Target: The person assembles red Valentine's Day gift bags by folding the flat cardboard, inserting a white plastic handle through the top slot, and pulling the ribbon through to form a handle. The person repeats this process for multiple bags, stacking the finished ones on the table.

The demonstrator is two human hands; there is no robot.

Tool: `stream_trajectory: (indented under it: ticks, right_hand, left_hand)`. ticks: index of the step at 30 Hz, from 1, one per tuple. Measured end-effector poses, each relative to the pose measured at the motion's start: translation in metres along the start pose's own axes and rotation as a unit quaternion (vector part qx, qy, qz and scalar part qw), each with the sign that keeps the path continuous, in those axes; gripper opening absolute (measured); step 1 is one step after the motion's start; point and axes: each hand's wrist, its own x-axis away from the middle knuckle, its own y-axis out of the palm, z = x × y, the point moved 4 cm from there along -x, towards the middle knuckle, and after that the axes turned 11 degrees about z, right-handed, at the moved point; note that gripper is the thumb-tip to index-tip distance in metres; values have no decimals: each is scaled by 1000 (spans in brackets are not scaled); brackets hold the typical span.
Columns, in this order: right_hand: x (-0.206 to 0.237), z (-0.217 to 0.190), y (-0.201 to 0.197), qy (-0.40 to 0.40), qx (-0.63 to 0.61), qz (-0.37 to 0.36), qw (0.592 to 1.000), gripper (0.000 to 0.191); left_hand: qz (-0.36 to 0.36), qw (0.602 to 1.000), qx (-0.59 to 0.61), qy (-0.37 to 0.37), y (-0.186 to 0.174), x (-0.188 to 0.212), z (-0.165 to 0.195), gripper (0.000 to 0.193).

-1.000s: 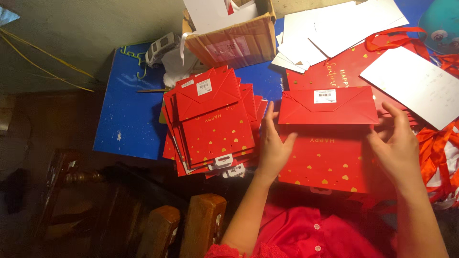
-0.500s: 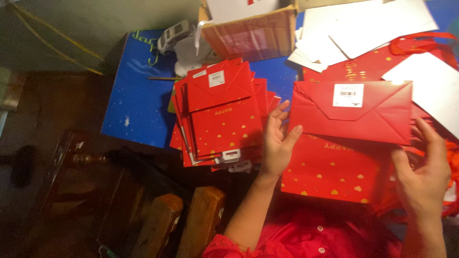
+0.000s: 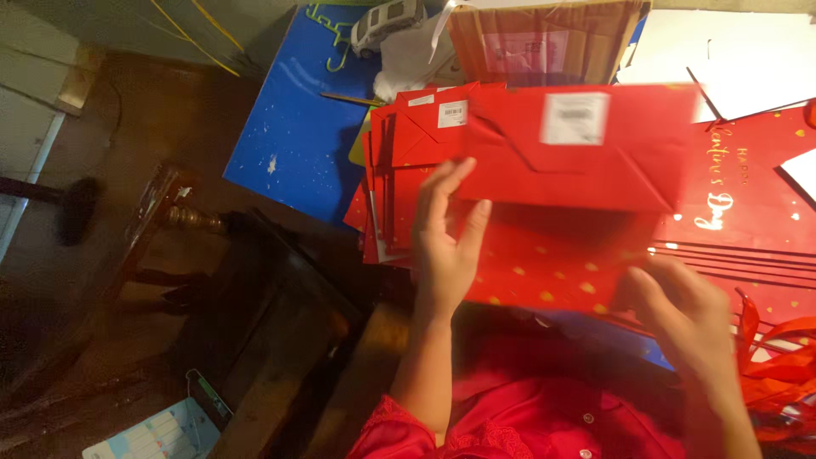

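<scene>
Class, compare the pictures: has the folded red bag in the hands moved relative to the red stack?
Yes. The folded red bag has moved left, now overlapping the red stack; earlier they were apart.

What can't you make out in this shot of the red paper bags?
- Folded red gift bag, head view: motion blur smears its white sticker.
- Right hand: blurred, fingertips hidden behind the bag.
- Stack of red bags: mostly covered by left hand and the held bag.
- Cardboard box: cut by the top edge.

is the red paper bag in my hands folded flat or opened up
Folded flat. The red bag shows its bottom creased over against the side, label facing up, with no open mouth visible. The left hand and right hand hold it.
</scene>
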Motion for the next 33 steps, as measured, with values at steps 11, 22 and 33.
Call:
stream_trajectory:
  ticks: [11, 22, 33]
  right_hand:
    - [-23, -51, 40, -222, 184, 126, 949, 28]
    - [-21, 22, -80, -310, 473, 286, 774, 21]
    - [-28, -31, -113, -201, 320, 306, 874, 50]
  left_hand:
    - [-162, 975, -98, 120, 70, 56, 0, 46]
    - [-250, 920, -152, 259, 215, 111, -15, 51]
    - [-274, 930, -119, 214, 237, 101, -17, 54]
